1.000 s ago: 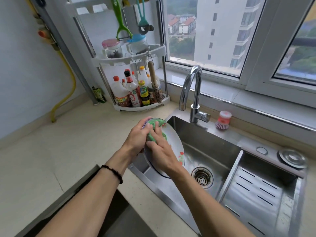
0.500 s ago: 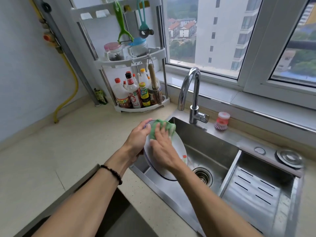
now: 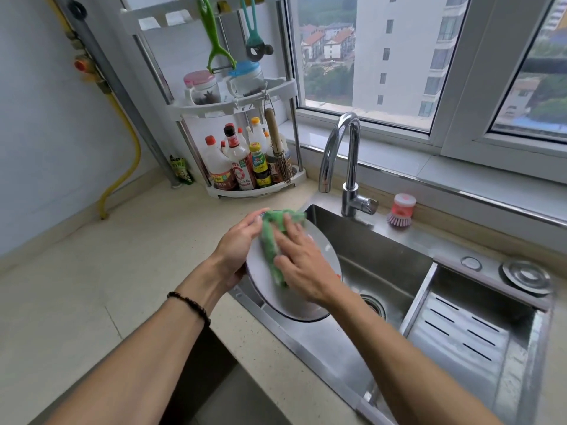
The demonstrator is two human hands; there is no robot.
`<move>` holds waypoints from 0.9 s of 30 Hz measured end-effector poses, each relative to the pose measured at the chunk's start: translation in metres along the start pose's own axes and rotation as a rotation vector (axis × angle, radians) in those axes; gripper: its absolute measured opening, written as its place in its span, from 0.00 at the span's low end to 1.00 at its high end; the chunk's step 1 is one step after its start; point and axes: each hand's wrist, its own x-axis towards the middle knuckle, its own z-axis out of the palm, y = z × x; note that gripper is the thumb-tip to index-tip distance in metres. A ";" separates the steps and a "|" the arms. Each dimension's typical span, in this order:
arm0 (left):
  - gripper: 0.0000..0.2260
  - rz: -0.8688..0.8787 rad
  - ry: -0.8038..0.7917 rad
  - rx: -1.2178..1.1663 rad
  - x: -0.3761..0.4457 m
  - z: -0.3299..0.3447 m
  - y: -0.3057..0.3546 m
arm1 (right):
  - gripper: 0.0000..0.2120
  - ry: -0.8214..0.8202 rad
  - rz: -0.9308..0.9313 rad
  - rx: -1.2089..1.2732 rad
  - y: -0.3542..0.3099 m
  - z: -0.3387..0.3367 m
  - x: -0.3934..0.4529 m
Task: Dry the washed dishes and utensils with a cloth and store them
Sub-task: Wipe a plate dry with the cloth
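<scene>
A round white plate (image 3: 294, 305) with a small red pattern at its right edge is held tilted over the left edge of the sink. My left hand (image 3: 237, 250) grips its left rim from behind, thumb over the top. My right hand (image 3: 302, 265) lies flat on the plate's face and presses a green cloth (image 3: 273, 240) against it. The cloth runs from the plate's top rim down under my fingers, partly hidden by them.
A steel sink (image 3: 383, 265) with a drain (image 3: 372, 305) lies below the plate, a slotted drain tray (image 3: 460, 335) to its right. A tap (image 3: 346, 161) and a pink dish brush (image 3: 400, 210) stand behind. A corner rack (image 3: 245, 148) of bottles stands on the beige counter (image 3: 92, 286).
My right hand has slid the green cloth from the plate's top edge down across its face. The plate has tipped slightly; my left hand keeps its hold.
</scene>
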 end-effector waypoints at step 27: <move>0.15 0.090 0.219 -0.041 0.019 -0.004 0.004 | 0.41 -0.305 -0.048 0.061 -0.024 -0.011 -0.013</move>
